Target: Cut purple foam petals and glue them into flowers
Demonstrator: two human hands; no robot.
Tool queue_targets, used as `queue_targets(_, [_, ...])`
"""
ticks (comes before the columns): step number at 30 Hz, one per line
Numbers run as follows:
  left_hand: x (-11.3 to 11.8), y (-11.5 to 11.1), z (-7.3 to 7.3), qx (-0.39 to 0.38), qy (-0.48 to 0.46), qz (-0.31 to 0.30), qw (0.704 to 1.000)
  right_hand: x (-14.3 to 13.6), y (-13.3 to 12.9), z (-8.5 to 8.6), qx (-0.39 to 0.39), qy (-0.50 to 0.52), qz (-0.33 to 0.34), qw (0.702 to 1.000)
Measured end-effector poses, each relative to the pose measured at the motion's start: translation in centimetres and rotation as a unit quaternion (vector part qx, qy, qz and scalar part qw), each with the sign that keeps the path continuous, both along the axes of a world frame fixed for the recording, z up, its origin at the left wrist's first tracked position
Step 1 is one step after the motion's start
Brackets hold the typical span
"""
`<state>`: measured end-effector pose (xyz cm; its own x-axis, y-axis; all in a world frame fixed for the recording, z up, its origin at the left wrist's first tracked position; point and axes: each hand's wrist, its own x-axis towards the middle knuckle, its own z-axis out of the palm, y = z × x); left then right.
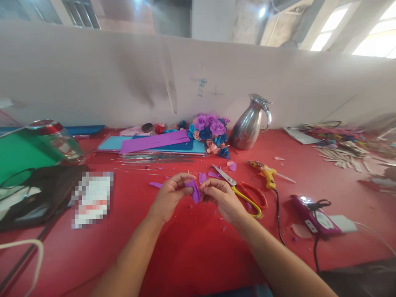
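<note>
Over the red table, my left hand (173, 194) pinches a small folded piece of purple paper (194, 191) between thumb and fingers. The fingertips of my right hand (221, 197) are pressed together at the right edge of that same piece. Just behind the hands lie purple paper scraps (214, 175). Scissors (244, 194) with red and yellow handles rest with blades spread beside my right hand. Farther right is a yellow glue gun (266, 173) with a black cord.
Purple paper strips (154, 141) lie on blue sheets near thin wires (145, 159). Behind stand a paper flower bunch (210, 128) and a steel jug (249, 123). A purple power strip (318, 216) is at right, a red-lidded jar (58, 140) at left. Sticks (343, 152) lie far right.
</note>
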<state>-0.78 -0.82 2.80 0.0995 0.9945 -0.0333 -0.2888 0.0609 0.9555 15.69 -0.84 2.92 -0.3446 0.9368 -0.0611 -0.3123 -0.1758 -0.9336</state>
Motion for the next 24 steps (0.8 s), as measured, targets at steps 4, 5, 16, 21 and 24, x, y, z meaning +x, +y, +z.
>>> queue_targets(4, [0.24,-0.16,0.11,0.006,0.035,-0.006,0.999,-0.11,-0.1,0.33,0.048,-0.05,-0.023,0.997])
queue_targets(5, [0.28,-0.19,0.1,0.007,0.039,-0.011,0.999,-0.11,-0.07,0.33,0.05,-0.059,-0.024,0.997])
queue_targets(16, [-0.13,0.06,-0.19,0.017,-0.011,-0.035,0.999,0.09,0.07,0.1,-0.042,0.049,0.014,0.998])
queue_targets(21, [-0.19,0.05,-0.4,0.01,-0.031,-0.047,0.998,0.09,0.13,0.05,-0.048,0.072,0.029,0.996])
queue_targets(24, [-0.17,0.1,-0.45,0.008,-0.051,-0.062,0.997,0.06,0.12,0.05,-0.044,0.074,0.033,0.996])
